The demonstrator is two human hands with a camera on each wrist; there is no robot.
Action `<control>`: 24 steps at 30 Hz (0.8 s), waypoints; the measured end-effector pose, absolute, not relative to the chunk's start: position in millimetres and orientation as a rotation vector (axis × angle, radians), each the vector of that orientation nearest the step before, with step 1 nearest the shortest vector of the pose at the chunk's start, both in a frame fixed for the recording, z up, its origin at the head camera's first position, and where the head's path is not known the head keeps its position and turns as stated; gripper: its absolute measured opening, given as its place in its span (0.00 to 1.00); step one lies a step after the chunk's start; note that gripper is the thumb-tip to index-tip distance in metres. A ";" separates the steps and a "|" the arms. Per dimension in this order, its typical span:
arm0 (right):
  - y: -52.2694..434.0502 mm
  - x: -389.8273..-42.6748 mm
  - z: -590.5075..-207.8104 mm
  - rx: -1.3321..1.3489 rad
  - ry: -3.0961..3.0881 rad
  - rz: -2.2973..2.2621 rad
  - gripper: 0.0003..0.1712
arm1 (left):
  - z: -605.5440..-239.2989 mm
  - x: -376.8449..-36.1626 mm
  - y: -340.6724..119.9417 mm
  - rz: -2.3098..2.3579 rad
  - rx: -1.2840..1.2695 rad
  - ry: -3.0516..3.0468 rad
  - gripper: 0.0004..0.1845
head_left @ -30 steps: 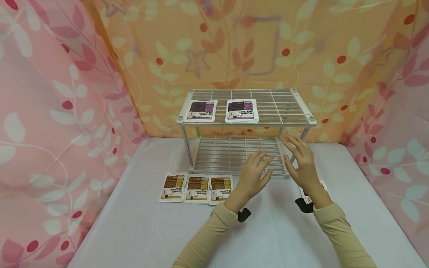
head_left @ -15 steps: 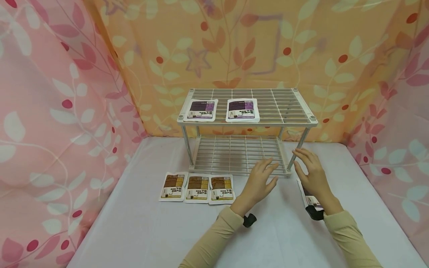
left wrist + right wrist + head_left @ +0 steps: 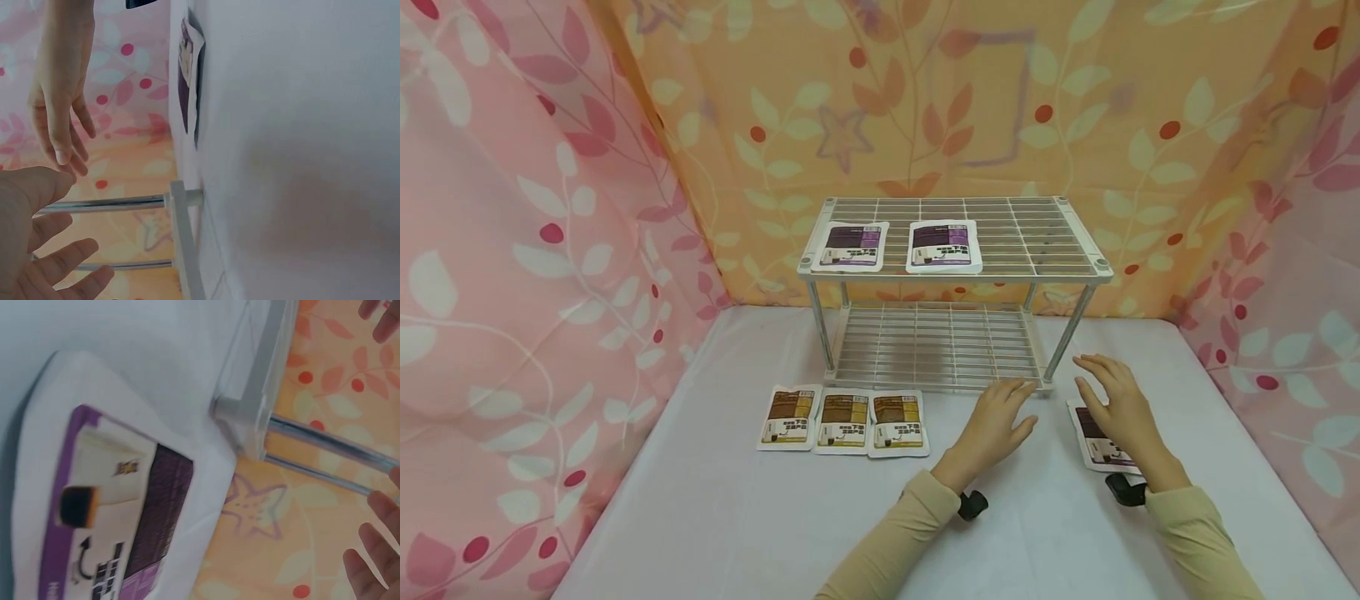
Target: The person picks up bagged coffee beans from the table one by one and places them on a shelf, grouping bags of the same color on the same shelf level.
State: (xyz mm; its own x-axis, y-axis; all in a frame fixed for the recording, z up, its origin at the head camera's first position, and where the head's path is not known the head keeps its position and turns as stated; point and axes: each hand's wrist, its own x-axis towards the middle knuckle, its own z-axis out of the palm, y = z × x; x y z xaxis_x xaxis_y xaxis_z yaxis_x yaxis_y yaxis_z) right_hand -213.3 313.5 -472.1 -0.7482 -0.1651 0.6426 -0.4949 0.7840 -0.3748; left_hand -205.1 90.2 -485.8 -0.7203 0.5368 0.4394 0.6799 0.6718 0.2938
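Observation:
A white two-tier wire rack (image 3: 953,258) stands at the back of the table; two purple pouches (image 3: 852,247) (image 3: 943,247) lie on its top shelf. My left hand (image 3: 997,420) hovers open in front of the rack's right front corner, holding nothing. To its right, my right hand (image 3: 1116,402) hangs open just above a purple pouch (image 3: 1097,443) lying flat on the table, fingers spread. The right wrist view shows that purple pouch (image 3: 112,525) close up beside the rack's foot (image 3: 247,425). The left wrist view shows the left hand (image 3: 37,250), the right hand (image 3: 59,119) and the pouch (image 3: 187,81).
Three brown pouches (image 3: 787,418) (image 3: 842,422) (image 3: 897,424) lie in a row on the white table (image 3: 737,517) left of my hands. Pink and orange leaf-patterned curtains (image 3: 512,250) wall in the table on three sides. The rack's lower shelf (image 3: 932,346) holds nothing.
Both hands have drawn back from the rack's lower shelf toward me and sunk nearer the table. The right hand now sits over the purple pouch, which shows more.

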 end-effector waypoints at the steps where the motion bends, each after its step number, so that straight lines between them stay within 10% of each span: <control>1: 315.6 -212.2 -473.8 0.477 -2.383 0.724 0.20 | -487.4 -204.5 91.5 -0.635 -0.968 -2.583 0.26; 24: 356.5 -193.1 -497.7 0.212 -2.714 0.641 0.24 | -510.3 -199.7 132.7 -0.482 -1.152 -2.710 0.27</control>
